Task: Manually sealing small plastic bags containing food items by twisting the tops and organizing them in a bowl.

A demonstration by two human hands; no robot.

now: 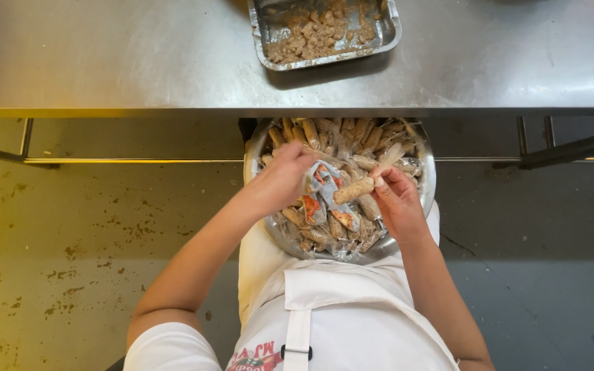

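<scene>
A round steel bowl (426,180) rests on my lap, full of several small brown food rolls wrapped in clear plastic. My right hand (398,199) pinches one wrapped roll (353,190) above the middle of the bowl, its twisted plastic end pointing up and right. My left hand (285,177) reaches in from the left and grips the edge of a printed orange, white and blue plastic bag (321,199) lying on the rolls. The roll hangs just over that bag.
A steel table (139,55) runs across the top, its front edge just beyond the bowl. On it sits a rectangular metal tray (393,31) with brown minced filling. Below lies a stained floor (91,247). I wear a white apron (352,316).
</scene>
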